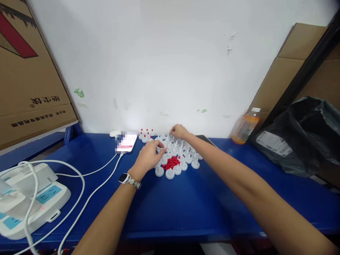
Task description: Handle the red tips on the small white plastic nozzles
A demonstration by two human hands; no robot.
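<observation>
A spread of white plastic nozzle caps (170, 173), each with a round base and a pointed spout, covers the middle of the blue table. Amid their near side lies a heap of small red tip caps (172, 163). My left hand (149, 154) is at the left edge of the spread, its thumb and index finger curved and apart over the white caps. At the far side, the fingers of my right hand (179, 131) are pinched together just above the caps; whatever they hold is hidden. Several white nozzle caps with red tips (145, 139) stand at the back left.
Left of the caps lies a phone (130, 141) on a charging cable, with a white case (115, 133) behind it. A power strip (50, 202) with looping cables fills the left front. At right stand an orange drink bottle (246, 126) and a black plastic bag (300, 134).
</observation>
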